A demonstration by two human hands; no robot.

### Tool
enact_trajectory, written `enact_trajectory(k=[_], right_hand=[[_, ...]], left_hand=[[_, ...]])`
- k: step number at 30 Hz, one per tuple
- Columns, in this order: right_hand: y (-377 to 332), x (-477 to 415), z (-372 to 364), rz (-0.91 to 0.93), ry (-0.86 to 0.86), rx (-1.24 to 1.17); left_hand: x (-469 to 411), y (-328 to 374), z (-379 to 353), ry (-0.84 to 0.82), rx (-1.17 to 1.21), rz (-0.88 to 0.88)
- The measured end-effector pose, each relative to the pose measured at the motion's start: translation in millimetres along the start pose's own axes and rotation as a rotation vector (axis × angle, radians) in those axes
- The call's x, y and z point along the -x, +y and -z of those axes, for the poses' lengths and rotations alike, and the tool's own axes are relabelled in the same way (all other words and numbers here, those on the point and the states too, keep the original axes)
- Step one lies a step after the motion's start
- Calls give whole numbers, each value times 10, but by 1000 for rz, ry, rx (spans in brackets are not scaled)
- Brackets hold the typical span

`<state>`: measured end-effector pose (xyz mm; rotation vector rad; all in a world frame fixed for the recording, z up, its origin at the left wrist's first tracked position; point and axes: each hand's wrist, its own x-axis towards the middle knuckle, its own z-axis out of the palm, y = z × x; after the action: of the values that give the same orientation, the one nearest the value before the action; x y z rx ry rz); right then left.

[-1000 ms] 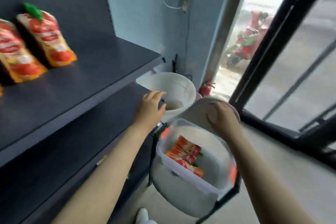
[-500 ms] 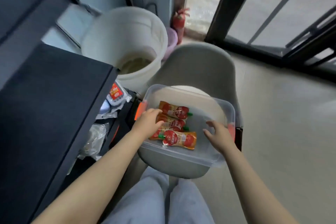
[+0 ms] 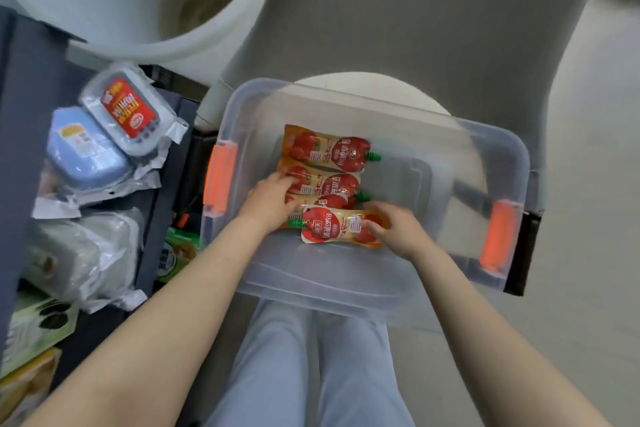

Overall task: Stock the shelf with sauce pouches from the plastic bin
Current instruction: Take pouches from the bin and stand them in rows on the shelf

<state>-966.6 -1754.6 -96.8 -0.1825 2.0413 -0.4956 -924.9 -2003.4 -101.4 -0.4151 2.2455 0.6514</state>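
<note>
Right hand (image 3: 394, 232) grips the near sauce pouch (image 3: 329, 227) by its right end, long axis crosswise in the plastic bin (image 3: 322, 279), while left hand (image 3: 270, 199) covers the pouches behind (image 3: 332, 184), grip unclear.

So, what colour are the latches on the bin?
Latches: orange, best in the head view.
</note>
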Motion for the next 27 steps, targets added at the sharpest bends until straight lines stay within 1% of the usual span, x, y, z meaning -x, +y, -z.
enact_trajectory(k=[4, 9, 15, 18, 21, 24, 27], right_hand=[[11, -133, -48, -23, 0, 76], [59, -192, -94, -32, -43, 111], [168, -213, -128, -48, -6, 76], [270, -158, -115, -75, 0, 38], [373, -102, -78, -75, 28, 27], [442, -42, -57, -73, 29, 103], [489, 20, -46, -78, 67, 61]], left_hand=[[-66, -24, -27, 20, -14, -16], [-106, -38, -41, -52, -69, -26], [-45, -70, -106, 51, -117, -61], [-40, -87, -106, 48, -114, -69], [-68, -87, -70, 8, -104, -58], [-58, -60, -57, -107, -184, -19], [-42, -17, -54, -184, -288, -36]])
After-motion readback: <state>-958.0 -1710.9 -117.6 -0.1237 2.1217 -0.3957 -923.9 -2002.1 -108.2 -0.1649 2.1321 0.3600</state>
